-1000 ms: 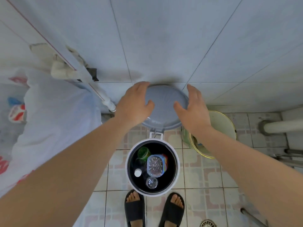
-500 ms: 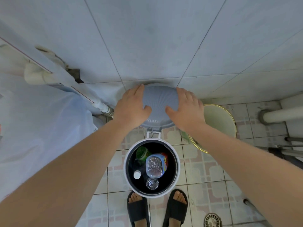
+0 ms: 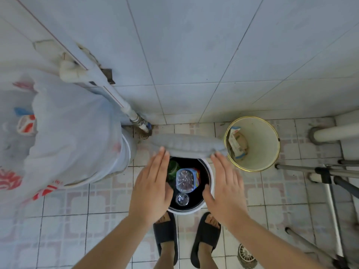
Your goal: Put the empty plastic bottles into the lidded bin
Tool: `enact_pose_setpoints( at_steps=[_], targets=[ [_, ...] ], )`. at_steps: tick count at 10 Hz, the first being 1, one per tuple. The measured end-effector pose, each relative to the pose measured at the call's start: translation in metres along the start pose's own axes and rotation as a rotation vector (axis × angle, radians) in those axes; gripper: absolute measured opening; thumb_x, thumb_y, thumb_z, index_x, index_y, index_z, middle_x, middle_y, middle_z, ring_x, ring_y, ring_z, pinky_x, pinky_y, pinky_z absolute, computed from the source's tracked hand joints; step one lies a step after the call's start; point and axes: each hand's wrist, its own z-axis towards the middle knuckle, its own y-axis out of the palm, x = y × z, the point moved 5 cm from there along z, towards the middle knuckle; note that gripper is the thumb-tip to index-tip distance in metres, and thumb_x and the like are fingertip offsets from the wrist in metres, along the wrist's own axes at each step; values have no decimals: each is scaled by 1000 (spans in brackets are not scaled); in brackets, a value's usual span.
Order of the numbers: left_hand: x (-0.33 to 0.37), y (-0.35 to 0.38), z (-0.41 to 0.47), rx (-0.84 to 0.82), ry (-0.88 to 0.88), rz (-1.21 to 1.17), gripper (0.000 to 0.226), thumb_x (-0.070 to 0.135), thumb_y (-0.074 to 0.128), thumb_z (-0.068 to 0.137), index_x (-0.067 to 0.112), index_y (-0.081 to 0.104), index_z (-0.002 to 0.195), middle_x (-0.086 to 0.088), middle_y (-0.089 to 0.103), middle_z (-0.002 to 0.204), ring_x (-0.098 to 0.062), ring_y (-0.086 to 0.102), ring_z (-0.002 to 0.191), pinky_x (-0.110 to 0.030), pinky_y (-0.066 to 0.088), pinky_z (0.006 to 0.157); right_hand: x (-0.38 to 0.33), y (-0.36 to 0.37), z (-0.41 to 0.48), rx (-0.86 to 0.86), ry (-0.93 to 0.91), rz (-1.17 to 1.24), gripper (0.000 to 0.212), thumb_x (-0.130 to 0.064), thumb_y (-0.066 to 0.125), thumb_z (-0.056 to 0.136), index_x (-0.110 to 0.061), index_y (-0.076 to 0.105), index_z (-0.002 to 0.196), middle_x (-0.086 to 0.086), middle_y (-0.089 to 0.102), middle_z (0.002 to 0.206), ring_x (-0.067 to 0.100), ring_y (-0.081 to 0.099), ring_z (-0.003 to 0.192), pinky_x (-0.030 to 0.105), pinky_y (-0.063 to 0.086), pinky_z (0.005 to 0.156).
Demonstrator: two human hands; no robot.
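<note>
A round white bin (image 3: 211, 183) with a dark inside stands on the floor by my feet. Its grey lid (image 3: 187, 144) tilts partway down over the far rim. Inside lie a clear plastic bottle with a blue label (image 3: 185, 180), a green bottle (image 3: 173, 167) and a small clear bottle (image 3: 182, 199). My left hand (image 3: 152, 188) hovers flat over the bin's left side, its fingertips at the lid's near edge. My right hand (image 3: 226, 186) is flat over the right side, fingertips also at the lid edge. Neither hand grips anything.
A large white plastic sack (image 3: 58, 136) over a drum fills the left. A cream bucket (image 3: 258, 154) with wrappers stands right of the bin. A white pipe (image 3: 108, 90) runs down the tiled wall. Metal tripod legs (image 3: 330, 175) and a floor drain (image 3: 245, 255) lie at right.
The lid has swung from upright against the wall down toward the bin. Both hands moved back and down with it, from flat on the lid's face to its near edge.
</note>
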Motion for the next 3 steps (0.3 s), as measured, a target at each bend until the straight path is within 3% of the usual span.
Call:
enact_pose_setpoints(
  at_steps=[1,2,3],
  targets=[
    [-4,20,-40,-49,-22,18,76,21,61,81,9,24,147,-7,23,156,-24,31,141,-43,40,108,8,15,-34,-65,-29,-26,72,-23,55,79,-16,25,144,1,26,149,17,24,138,39,18,113],
    [-3,29,-71,-66,-26,44,65,21,43,83,8,29,145,-7,31,153,-24,34,139,-44,41,108,12,21,-56,-64,-37,-26,69,-29,44,79,-17,25,143,0,26,147,17,28,136,37,15,112],
    [-6,32,-83,-45,-100,67,65,24,37,81,7,31,143,-9,37,150,-25,36,138,-42,37,110,16,21,-57,-48,-21,4,70,-26,51,80,-18,21,144,1,27,147,18,29,136,41,19,114]
  ],
)
